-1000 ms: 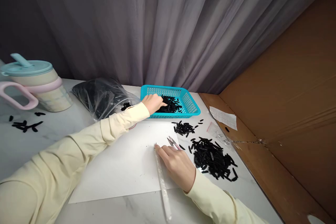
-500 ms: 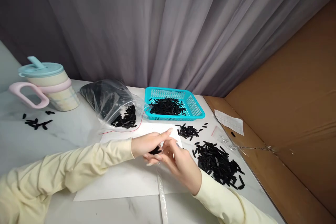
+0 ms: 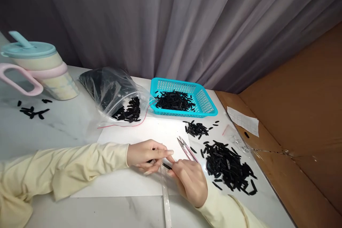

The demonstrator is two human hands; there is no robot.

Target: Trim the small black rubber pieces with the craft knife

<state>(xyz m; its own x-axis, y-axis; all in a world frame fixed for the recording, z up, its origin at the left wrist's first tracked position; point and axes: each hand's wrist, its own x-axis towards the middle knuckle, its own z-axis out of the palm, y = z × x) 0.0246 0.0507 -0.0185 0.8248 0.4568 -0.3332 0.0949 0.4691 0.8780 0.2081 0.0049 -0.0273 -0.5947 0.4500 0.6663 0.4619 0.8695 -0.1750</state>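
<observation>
Over the white paper (image 3: 112, 183) my left hand (image 3: 148, 155) is curled, with some small black pieces partly showing inside its fingers. My right hand (image 3: 189, 181) is closed in a pinch on one slim black piece (image 3: 167, 166), close to the left fingertips. A narrow clear plastic strip (image 3: 166, 206) runs down from between the hands toward the table's front edge. Pink-handled thread snips (image 3: 185, 148) lie just behind my right hand. To its right is a large heap of slim black pieces (image 3: 227, 165), with a smaller pile (image 3: 197, 129) behind.
A turquoise basket (image 3: 184, 114) holds more black pieces. Left of it lies an open zip bag (image 3: 114, 89) with black pieces in its mouth. A lidded cup (image 3: 60, 82) stands far left near scattered pieces (image 3: 33, 112). A cardboard wall (image 3: 301, 96) borders the right side.
My hands have drawn slightly apart, the right one lower, and a black piece now shows at its fingertips. The snips have come into sight. The view has shifted a little.
</observation>
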